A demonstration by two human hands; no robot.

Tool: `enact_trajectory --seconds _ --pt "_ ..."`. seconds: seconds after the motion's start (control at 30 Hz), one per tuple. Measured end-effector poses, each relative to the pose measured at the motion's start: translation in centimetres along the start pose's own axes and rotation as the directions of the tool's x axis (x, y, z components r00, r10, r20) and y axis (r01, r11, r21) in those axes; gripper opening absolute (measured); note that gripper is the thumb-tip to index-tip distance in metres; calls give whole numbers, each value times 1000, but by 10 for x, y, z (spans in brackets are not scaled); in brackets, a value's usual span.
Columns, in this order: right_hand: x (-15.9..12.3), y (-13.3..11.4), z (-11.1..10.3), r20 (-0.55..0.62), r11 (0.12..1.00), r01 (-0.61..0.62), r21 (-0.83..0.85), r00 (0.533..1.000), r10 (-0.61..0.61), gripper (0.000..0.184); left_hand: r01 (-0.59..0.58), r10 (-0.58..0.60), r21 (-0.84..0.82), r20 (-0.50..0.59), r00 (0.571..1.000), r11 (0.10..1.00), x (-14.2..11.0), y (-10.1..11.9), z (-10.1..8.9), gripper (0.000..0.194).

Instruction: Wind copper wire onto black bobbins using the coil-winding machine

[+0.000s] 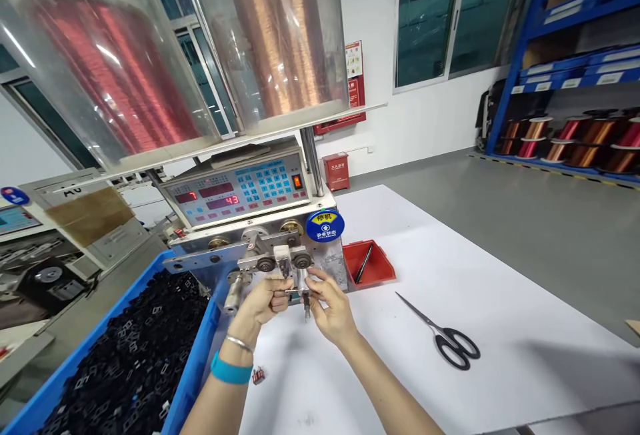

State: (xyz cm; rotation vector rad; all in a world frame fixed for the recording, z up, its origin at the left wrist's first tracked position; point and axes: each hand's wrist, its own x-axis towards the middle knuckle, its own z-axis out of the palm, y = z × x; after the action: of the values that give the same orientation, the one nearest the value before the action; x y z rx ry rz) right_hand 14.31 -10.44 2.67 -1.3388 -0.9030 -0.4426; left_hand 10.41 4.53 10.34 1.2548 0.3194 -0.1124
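Observation:
A coil winding machine [240,188] stands in front of me, its red digits showing 7 and 43. Below its front rollers a metal spindle [303,279] with a dark, narrow tip points toward me. My left hand [265,300] is closed in a pinch just left of the spindle; what lies between its fingertips is too small to make out. From the other side, my right hand [331,307] has thumb and fingers closed around the spindle end. A small wound coil part [258,375] with reddish wire lies on the white table [400,368], near my left wrist.
Black plastic bobbins fill a blue bin [197,348] at left. Right of the machine sits a red tray [385,271] with a black pen [364,263]. Black-handled scissors [445,336] lie on the right. Large wire spools [113,75] in clear covers stand above the machine.

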Motion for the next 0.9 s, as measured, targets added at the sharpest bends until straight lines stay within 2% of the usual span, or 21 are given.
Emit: enact_trajectory --seconds 0.1,0.2,0.37,0.43,0.5,0.67,0.73,0.8,0.87,0.9 --pt "0 0 0 -3 1000 1 8 1000 -1 26 71 -55 -151 109 993 986 3 -13 -2 26" --pt "1 -1 1 -4 1000 -6 20 1000 6 26 66 -18 -302 159 987 951 -2 -29 3 26" --pt "0 -5 0 0 999 -23 28 1000 23 28 49 47 -474 189 981 879 -17 -47 14 21" --pt "-5 -3 -3 19 998 -57 8 998 57 30 51 64 -537 193 979 842 -27 -52 13 24" --pt "-13 1 -9 35 991 -103 -88 994 106 33 51 68 -585 181 981 809 -40 -59 7 28" --pt "-29 15 -27 -5 895 -216 -390 973 232 19 -40 78 -566 43 996 823 -78 -84 -22 38" --pt "-27 20 -28 -39 842 -259 -473 961 274 14 -60 66 -530 -9 998 846 -90 -97 -35 42" --pt "-22 25 -25 -66 780 -292 -553 949 308 16 -73 46 -461 -71 996 884 -99 -110 -47 44" --pt "-16 31 -20 -80 728 -310 -611 940 333 23 -114 49 -328 -200 979 938 -105 -122 -60 45" --pt "-14 33 -18 -84 708 -315 -632 936 342 26 -140 69 -227 -298 952 964 -107 -129 -67 44"
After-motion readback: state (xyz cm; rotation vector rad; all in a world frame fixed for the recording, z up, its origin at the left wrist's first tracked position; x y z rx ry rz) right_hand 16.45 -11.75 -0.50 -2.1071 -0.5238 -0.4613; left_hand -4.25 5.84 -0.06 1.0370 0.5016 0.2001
